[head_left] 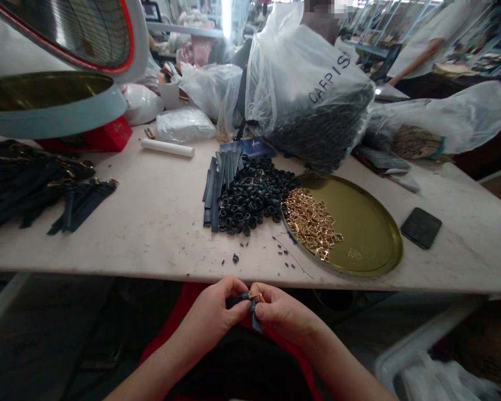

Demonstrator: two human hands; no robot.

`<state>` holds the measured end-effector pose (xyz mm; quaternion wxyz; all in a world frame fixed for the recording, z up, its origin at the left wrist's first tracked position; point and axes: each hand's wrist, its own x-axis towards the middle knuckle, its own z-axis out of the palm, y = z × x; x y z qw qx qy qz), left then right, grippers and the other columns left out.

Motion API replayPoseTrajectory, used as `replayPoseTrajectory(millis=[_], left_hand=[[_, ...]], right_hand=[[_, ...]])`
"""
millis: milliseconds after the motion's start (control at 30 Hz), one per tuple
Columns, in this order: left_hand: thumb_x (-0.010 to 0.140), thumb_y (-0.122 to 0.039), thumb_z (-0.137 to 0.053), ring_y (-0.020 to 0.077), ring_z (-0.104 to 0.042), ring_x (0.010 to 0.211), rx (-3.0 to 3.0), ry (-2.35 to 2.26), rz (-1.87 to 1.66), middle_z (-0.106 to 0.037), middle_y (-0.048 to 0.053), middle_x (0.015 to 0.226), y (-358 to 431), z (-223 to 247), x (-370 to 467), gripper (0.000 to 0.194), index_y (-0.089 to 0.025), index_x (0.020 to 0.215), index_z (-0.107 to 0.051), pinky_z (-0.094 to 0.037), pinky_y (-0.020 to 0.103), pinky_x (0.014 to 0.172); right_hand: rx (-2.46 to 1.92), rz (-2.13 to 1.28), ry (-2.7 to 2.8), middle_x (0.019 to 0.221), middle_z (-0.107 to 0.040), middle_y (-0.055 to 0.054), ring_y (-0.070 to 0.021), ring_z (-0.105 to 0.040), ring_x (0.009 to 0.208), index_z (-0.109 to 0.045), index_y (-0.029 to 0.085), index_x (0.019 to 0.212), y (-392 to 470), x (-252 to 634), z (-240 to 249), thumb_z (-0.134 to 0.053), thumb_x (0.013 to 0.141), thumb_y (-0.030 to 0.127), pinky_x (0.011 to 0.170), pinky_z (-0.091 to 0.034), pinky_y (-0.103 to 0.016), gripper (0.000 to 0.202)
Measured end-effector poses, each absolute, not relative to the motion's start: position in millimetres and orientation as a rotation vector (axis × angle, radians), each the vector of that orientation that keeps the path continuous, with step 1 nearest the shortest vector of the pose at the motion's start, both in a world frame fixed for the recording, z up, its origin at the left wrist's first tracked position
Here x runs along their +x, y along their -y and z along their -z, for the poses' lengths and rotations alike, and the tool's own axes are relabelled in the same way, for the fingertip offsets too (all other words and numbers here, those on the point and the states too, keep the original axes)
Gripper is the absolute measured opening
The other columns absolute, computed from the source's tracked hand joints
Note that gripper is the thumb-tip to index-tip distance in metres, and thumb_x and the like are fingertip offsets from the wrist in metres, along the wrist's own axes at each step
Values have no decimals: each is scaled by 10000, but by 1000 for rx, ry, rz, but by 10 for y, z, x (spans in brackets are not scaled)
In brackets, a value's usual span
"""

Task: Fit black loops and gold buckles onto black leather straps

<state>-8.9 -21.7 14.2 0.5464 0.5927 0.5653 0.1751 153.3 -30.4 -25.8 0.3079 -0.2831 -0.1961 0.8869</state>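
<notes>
Just off the table's front edge, my left hand point(215, 307) and my right hand point(284, 309) meet over one small piece of work. Both are closed on a dark strap point(256, 322) with a gold-coloured buckle point(256, 297). The left thumb and fingers pinch the strap beside the buckle; the right ones grip at the buckle, with a strap end hanging below. On the table beyond lie a pile of small black loops point(250, 197) and a stack of dark strips point(217, 186). Gold-coloured buckles point(311, 220) are heaped on the left side of a round golden tray point(359, 223).
Finished-looking dark straps point(20, 184) are heaped at the left, near a fan point(79, 33) and a round tin point(58, 120). A white roll point(167, 147) lies mid-table. Behind stands a large plastic bag point(313, 94). A black square pad point(421, 227) lies right. A person point(426, 47) is farther back.
</notes>
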Motion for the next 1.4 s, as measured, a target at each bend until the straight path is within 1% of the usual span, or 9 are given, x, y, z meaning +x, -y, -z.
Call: replayPoseTrajectory(millis=[233,367,467,567,667,800,1033,1233,1400], left_hand=[[715,-304,-588,64,-412,487,1103,-1229,-411,-551,-49,624,323,-292,-153,169,-158,742,-508,-294,175,438],[733,-368,-568,45,-379,440,1015,-1176,-466,-595,-15,663,412,-330,-150,243,-144,781,-488,-262,176,415],[721,-400,-579,47,-412,442,1000,-1138,-513,-617,11,705,478,-285,-132,285,-135,787,-497,-280,186,432],[698,-411,-595,49,-441,432,958,-1139,-518,-632,14,711,535,-248,-106,301,-135,781,-508,-289,193,449],[664,-432,-614,55,-454,428,923,-1146,-517,-645,15,695,578,-254,-87,331,-135,772,-514,-299,196,455],[651,-407,-625,60,-464,441,940,-1160,-517,-639,11,677,623,-284,-82,316,-130,762,-521,-308,195,454],[635,-333,-662,89,-547,520,916,-1134,-567,-627,-3,652,661,-208,-32,253,-122,730,-558,-396,216,549],[648,-355,-665,105,-577,554,880,-1128,-643,-626,-11,639,621,-184,19,276,-122,752,-560,-429,230,585],[674,-361,-636,119,-574,563,917,-1177,-712,-605,-13,606,553,-103,32,265,-127,754,-542,-437,238,572]], right_hand=[[-817,-2136,546,623,-459,35,-100,-447,574,-465,178,718,404,1418,107,-635,696,427,577,-368,-237,303],[-1258,-1581,937,581,-402,71,-78,-367,512,-432,195,727,453,1397,156,-654,684,364,502,-318,-212,282],[-1369,-1283,1179,620,-452,68,-88,-415,545,-440,206,822,519,1411,202,-624,709,305,530,-348,-217,238],[-1322,-1307,1280,670,-512,45,-99,-468,579,-458,204,932,573,1422,174,-578,745,296,565,-382,-233,240],[-1235,-1530,1115,661,-507,53,-89,-468,544,-418,210,1037,594,1418,100,-570,748,315,522,-374,-218,343],[-1194,-1738,971,573,-452,81,-65,-422,446,-446,196,921,621,1428,31,-574,722,321,442,-318,-194,268],[-1266,-1276,1513,603,-525,49,-97,-486,510,-478,210,870,790,1536,36,-498,798,240,488,-360,-221,80],[-1428,-999,1361,661,-536,26,-120,-505,548,-461,216,924,832,1409,180,-502,813,297,531,-403,-246,144],[-1487,-968,1286,710,-565,0,-149,-536,612,-462,226,940,803,1290,298,-500,815,321,569,-421,-270,161]])
